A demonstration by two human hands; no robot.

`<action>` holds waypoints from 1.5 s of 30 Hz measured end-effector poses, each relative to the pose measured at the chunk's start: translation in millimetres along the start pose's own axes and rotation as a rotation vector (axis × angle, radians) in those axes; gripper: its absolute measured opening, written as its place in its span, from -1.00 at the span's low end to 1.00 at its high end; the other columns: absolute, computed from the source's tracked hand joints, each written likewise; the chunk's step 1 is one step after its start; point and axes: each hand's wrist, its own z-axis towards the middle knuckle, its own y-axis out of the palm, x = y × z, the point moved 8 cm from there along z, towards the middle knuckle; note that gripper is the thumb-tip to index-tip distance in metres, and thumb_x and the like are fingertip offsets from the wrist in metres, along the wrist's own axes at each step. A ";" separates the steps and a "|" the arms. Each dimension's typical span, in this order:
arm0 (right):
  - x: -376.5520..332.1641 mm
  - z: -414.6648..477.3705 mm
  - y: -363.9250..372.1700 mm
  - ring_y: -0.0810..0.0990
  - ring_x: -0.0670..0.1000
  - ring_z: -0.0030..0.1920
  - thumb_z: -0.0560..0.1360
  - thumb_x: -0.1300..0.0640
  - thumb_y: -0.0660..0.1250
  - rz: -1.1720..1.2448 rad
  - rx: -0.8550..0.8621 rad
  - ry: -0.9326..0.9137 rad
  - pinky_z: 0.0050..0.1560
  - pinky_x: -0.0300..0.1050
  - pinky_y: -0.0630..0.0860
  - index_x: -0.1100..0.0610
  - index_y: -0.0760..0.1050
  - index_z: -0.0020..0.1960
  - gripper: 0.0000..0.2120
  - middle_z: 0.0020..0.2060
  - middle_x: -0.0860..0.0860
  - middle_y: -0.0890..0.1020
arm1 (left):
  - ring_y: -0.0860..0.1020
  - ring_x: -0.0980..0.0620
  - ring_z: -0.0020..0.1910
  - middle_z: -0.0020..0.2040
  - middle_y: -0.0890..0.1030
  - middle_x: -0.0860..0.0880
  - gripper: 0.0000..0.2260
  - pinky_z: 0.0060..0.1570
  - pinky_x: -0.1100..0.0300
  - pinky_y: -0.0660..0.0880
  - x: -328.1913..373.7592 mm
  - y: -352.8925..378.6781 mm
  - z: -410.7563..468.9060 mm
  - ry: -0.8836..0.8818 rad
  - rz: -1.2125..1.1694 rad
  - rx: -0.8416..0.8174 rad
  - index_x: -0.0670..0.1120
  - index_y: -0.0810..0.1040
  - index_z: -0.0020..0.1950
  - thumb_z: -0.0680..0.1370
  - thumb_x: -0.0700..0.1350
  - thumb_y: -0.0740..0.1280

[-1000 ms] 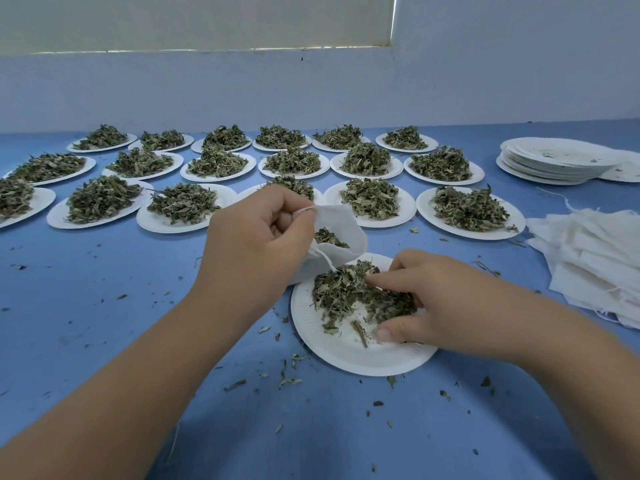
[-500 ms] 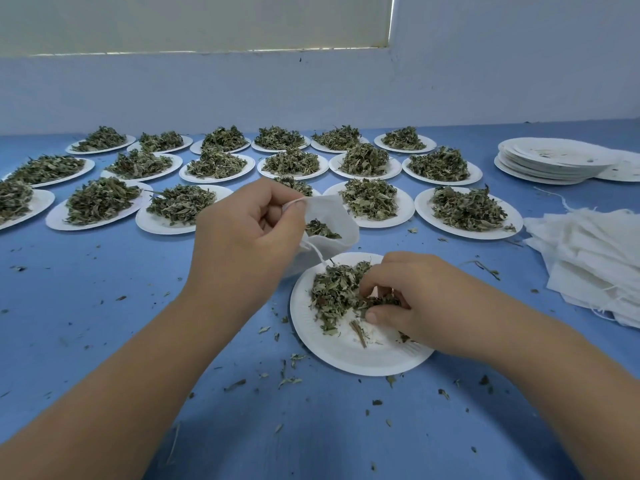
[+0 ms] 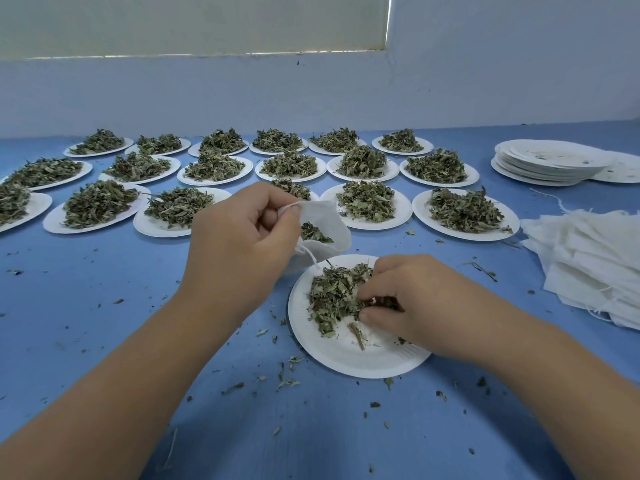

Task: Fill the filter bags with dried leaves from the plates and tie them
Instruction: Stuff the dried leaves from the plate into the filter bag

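Observation:
My left hand (image 3: 239, 244) pinches the rim of a white filter bag (image 3: 329, 223), holding its mouth open toward the right; some dried leaves show inside. Just below it lies a white paper plate (image 3: 346, 355) with a partial heap of dried leaves (image 3: 332, 296). My right hand (image 3: 408, 303) is on that heap, fingers and thumb curled around a pinch of leaves at the plate's right side. A drawstring hangs from the bag over the plate's far rim.
Several paper plates heaped with dried leaves (image 3: 367, 202) fill the blue table (image 3: 104, 323) behind the hands. A stack of used plates (image 3: 547, 164) stands at the far right, a pile of white filter bags (image 3: 588, 261) below it. Leaf crumbs litter the near table.
My right hand has closed its fingers on leaves on the plate, gathering a pinch. The left hand and bag shifted slightly left and up.

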 end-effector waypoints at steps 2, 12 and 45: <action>1.2 -0.9 -1.1 0.48 -0.11 -0.14 0.51 -0.01 0.31 0.018 0.005 0.009 -0.10 -0.06 0.47 0.05 0.61 -0.10 -0.83 -0.19 -0.08 0.52 | 0.36 0.07 -0.47 -0.43 0.47 -0.02 -0.79 -0.47 0.44 0.28 -0.4 1.5 -0.7 0.011 0.018 -0.004 0.08 0.56 -0.22 0.53 -0.22 0.35; 10.6 -11.6 -40.6 0.51 -0.11 -0.35 0.40 -0.05 0.44 0.519 0.186 0.054 -0.26 -0.16 0.48 -0.11 0.65 -0.20 -0.96 -0.33 -0.12 0.60 | 0.37 0.05 -0.47 -0.48 0.42 0.04 -0.88 -0.48 0.37 0.28 8.8 8.4 -5.0 0.112 0.130 -0.046 -0.06 0.60 -0.18 0.52 -0.24 0.36; -38.0 -13.4 -38.9 0.55 -0.06 -0.20 0.49 0.26 0.31 0.165 0.559 -0.051 -0.18 -0.20 0.46 0.12 0.66 -0.09 -0.84 -0.22 -0.04 0.62 | 0.36 0.17 -0.49 -0.47 0.49 -0.06 -0.86 -0.43 0.45 0.29 7.6 31.3 -14.6 -0.047 -0.013 -0.163 -0.03 0.64 -0.23 0.48 -0.24 0.37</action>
